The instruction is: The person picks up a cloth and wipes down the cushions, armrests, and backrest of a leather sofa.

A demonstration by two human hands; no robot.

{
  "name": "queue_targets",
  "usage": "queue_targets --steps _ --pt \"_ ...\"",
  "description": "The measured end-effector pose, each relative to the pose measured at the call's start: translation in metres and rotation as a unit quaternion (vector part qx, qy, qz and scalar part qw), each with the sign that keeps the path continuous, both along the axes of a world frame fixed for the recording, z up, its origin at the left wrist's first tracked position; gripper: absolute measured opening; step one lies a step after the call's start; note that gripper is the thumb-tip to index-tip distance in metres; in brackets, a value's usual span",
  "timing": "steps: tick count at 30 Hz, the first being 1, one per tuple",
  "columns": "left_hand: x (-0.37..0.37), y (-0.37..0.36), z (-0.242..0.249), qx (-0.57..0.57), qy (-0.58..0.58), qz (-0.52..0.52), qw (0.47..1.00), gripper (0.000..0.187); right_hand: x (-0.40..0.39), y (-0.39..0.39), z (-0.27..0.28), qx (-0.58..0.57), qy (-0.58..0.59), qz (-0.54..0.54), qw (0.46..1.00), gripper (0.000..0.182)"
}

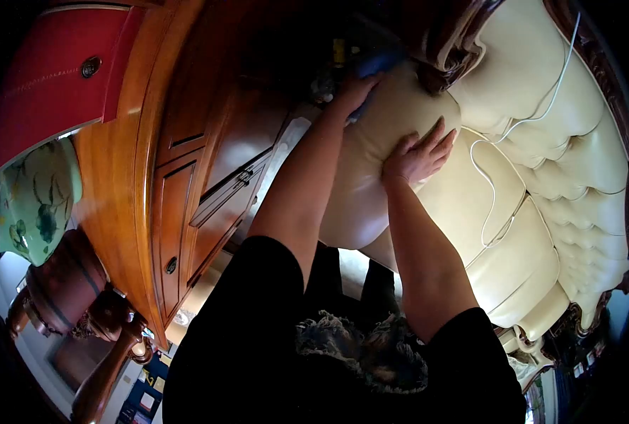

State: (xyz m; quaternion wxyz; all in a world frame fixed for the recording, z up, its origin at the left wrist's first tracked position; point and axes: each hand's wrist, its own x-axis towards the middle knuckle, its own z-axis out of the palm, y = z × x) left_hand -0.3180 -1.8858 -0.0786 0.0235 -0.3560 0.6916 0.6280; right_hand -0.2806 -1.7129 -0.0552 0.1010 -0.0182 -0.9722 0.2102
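A cream leather sofa fills the right side of the view, its front seat cushion rounded at the edge. My right hand lies on top of this cushion, fingers spread, holding nothing. Farther forward, my left hand is at the cushion's front edge with a blue cloth in it. Blue shows on both sides of that hand, while dim light hides most of its fingers. Just beyond is the sofa's carved dark wooden arm.
A white cable loops over the seat and up the tufted backrest. On the left stands a wooden cabinet with drawers, close to my left arm. A red drawer-like panel and a green painted ceramic piece are at the far left.
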Motion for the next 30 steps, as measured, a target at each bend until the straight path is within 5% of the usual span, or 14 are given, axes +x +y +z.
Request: queue_targets --steps 3,5,7,11,14,17,23,24,30 --pt "0.076 -0.008 -0.033 0.092 -0.016 0.03 0.995 0.078 0.0 -0.002 0.001 0.013 0.0 -0.009 1.0 0.066" --pt "0.158 -0.011 -0.086 0.091 -0.169 0.022 0.981 0.086 0.0 -0.002 0.001 0.014 0.005 -0.003 1.0 0.066" --pt "0.246 0.002 -0.091 0.102 -0.121 0.096 0.983 0.075 0.0 -0.001 0.001 0.017 0.01 0.0 1.0 0.066" --pt "0.347 0.032 -0.028 0.168 -0.157 0.193 0.954 0.05 -0.001 0.0 0.004 0.004 -0.022 0.003 1.0 0.068" --pt "0.373 0.052 -0.04 0.229 -0.101 0.262 0.932 0.054 -0.001 -0.001 0.006 0.0 -0.031 -0.001 1.0 0.069" --pt "0.325 0.043 -0.032 0.16 -0.145 0.257 0.942 0.05 -0.001 -0.001 0.005 -0.005 -0.037 -0.006 0.999 0.069" --pt "0.136 -0.002 -0.044 0.101 -0.125 0.037 0.986 0.08 -0.001 0.001 0.002 -0.025 -0.029 -0.017 0.999 0.07" --pt "0.098 -0.004 -0.037 0.063 -0.004 -0.011 0.998 0.08 -0.001 0.001 0.001 -0.028 -0.027 -0.014 0.999 0.071" --pt "-0.024 0.005 -0.025 -0.033 0.08 -0.09 0.992 0.071 -0.001 0.004 -0.006 -0.042 -0.02 -0.024 0.999 0.072"
